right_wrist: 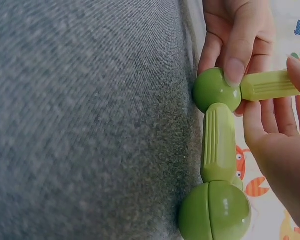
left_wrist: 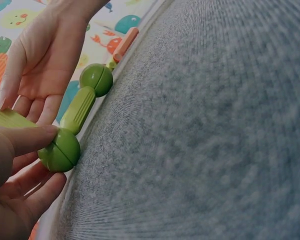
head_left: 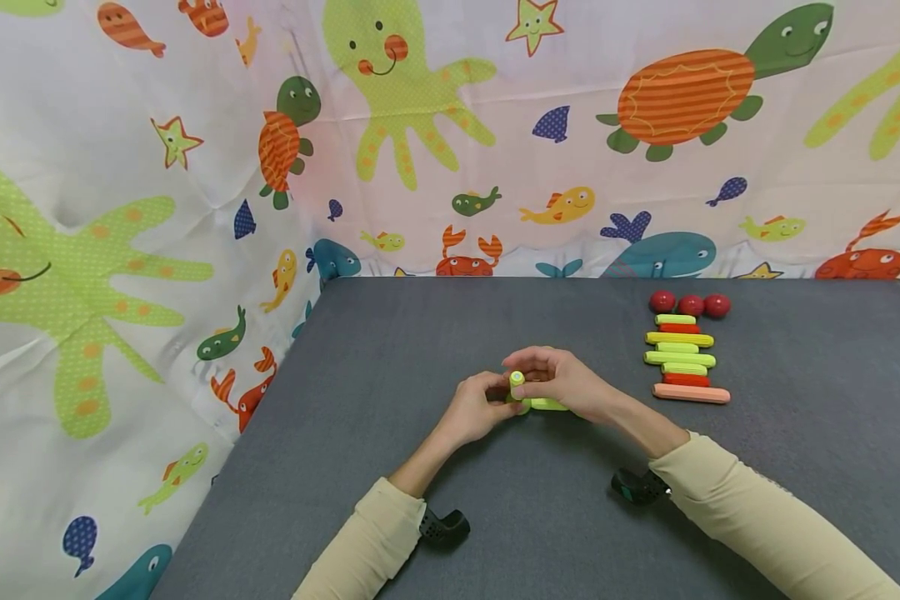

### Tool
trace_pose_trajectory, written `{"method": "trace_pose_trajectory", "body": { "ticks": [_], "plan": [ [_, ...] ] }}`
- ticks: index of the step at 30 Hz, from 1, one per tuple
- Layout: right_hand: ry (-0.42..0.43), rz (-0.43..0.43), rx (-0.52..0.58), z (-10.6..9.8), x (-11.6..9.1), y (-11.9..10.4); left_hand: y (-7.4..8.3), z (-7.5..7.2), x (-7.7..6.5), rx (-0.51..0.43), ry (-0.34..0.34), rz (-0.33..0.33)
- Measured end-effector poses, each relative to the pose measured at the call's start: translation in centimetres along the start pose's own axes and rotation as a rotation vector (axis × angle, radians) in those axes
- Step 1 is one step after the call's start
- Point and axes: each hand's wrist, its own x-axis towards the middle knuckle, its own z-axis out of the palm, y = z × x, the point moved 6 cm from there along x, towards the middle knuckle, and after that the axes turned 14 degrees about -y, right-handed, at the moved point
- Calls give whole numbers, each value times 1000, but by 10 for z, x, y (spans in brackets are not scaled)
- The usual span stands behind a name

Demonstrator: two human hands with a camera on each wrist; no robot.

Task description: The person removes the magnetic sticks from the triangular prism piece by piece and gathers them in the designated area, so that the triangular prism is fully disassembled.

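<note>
Near the middle of the grey table, my left hand [head_left: 474, 410] pinches a green ball [right_wrist: 215, 90] between thumb and fingers. A flat-lying light green ridged rod [right_wrist: 219, 142] joins this ball to a second green ball [right_wrist: 215, 212], also visible in the left wrist view. Another light green rod [right_wrist: 270, 85] stands upright from the held ball; its round end shows in the head view. My right hand [head_left: 566, 383] holds that upright rod near its top between thumb and fingers. In the head view the hands partly hide the joined pieces.
Right of the hands, a column of short and long rods lies on the table, including a yellow rod [head_left: 679, 340], a red rod [head_left: 686, 380] and a salmon rod [head_left: 692, 394]. Three red balls [head_left: 691, 306] sit behind them. A sea-animal patterned cloth [head_left: 435, 100] hangs behind and left.
</note>
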Motion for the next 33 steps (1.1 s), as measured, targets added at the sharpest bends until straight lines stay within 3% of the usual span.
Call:
{"method": "trace_pose_trajectory", "body": {
  "ticks": [7,12,17,25,33],
  "plan": [
    [15,14,119,-4,-1,8,-1,1,-1,-24,-3,-26],
    [72,62,238,-7,-2,14,-2,2,0,-20,-4,-27],
    [156,35,383,-9,0,5,-3,2,1,-27,-4,-24],
    [190,28,359,-13,-7,-7,-2,2,3,-29,-13,-28],
    [276,41,407,-28,-30,-11,0,1,1,-12,-11,-26]
  ]
}}
